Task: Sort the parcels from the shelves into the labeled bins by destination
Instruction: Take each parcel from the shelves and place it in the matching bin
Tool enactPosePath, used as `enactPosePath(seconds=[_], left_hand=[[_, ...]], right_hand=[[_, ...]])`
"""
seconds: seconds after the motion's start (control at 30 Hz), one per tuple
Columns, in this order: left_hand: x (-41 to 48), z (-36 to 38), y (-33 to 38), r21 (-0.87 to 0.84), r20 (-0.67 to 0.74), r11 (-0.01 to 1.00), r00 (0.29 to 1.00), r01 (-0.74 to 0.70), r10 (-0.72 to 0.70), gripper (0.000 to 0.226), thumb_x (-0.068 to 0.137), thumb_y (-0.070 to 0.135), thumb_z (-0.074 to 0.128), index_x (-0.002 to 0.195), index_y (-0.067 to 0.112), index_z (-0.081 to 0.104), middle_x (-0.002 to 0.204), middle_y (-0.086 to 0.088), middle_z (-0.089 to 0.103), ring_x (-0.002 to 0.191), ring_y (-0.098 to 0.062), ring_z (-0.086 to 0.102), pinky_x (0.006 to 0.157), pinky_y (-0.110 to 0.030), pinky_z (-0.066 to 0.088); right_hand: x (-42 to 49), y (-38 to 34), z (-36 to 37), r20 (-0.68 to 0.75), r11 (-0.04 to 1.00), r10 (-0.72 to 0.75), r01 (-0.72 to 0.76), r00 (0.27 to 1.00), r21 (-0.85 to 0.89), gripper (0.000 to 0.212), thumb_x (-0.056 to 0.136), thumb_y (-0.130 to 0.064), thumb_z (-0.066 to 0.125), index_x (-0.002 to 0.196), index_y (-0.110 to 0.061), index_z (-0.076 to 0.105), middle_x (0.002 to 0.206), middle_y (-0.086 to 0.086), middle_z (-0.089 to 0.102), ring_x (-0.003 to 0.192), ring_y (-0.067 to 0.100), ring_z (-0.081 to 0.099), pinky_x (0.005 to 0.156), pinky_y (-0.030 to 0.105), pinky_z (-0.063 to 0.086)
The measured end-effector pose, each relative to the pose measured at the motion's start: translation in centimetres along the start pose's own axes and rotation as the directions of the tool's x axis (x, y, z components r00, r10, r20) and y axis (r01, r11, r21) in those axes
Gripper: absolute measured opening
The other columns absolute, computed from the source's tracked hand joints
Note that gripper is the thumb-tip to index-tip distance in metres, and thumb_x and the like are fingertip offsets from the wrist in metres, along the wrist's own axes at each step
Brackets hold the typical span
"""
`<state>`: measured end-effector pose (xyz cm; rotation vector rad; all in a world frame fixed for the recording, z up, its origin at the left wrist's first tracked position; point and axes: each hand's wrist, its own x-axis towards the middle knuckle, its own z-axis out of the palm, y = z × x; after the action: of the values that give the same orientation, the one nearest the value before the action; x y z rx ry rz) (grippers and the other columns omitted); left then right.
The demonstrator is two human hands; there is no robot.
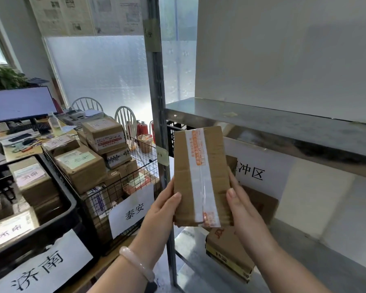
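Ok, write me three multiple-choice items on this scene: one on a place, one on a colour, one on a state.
1. The 泰安 sign sits: A left of the held parcel; B right of it; C above it.
2. The tape's print is: A blue; B orange; C green.
3. The parcel is held by: A nothing; B one hand; C left hand and right hand.
Key: 1 A, the sign shows left of the parcel. 2 B, orange characters run along the strip. 3 C, both thumbs press its front.
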<state>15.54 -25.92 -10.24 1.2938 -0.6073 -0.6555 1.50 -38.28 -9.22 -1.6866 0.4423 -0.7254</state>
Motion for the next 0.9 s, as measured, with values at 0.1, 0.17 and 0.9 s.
enactPosePath(seconds=[0.1, 0.17, 0.9], left_hand=[[-0.2, -0.1, 0.2, 0.129, -0.128, 0.987, 0.985, -0.098, 0.115, 0.047, 0.100, 0.019, 0.052, 0.138, 0.048, 0.049, 0.122, 0.017, 0.067, 0.107, -0.003, 0.064, 0.093, -0.034, 0.055], [-0.5, 0.0, 0.7, 0.178, -0.094, 0.973, 0.982, -0.145, 0.164, 0.058, 0.092, 0.027, 0.063, 0.138, 0.055, 0.039, 0.118, 0.020, 0.067, 0.104, 0.000, 0.065, 0.081, -0.023, 0.057], [-2.4, -9.9, 3.0, -0.032, -0.286, 0.999, 0.958, -0.041, 0.030, 0.080, 0.071, 0.043, 0.077, 0.137, 0.061, 0.035, 0.133, 0.002, 0.056, 0.107, -0.026, 0.068, 0.085, -0.043, 0.059]], right_hand=[[0.0, 0.3, 1.1, -0.006, 0.947, -0.093, 0.086, 0.996, -0.309, 0.053, 0.081, -0.082, 0.016, 0.134, -0.076, 0.010, 0.154, -0.033, 0.012, 0.140, -0.016, 0.003, 0.115, 0.025, 0.008], [0.1, 0.4, 1.9, 0.025, 0.854, -0.146, 0.139, 0.989, -0.501, 0.056, 0.079, -0.084, 0.004, 0.134, -0.076, -0.003, 0.154, -0.031, 0.000, 0.142, -0.009, -0.007, 0.115, 0.028, 0.001], [5.4, 0.9, 9.3, 0.293, 0.990, -0.037, 0.075, 0.955, -0.122, 0.060, 0.088, -0.032, 0.069, 0.125, -0.071, 0.041, 0.136, -0.025, 0.048, 0.121, -0.012, 0.046, 0.100, 0.016, 0.043]])
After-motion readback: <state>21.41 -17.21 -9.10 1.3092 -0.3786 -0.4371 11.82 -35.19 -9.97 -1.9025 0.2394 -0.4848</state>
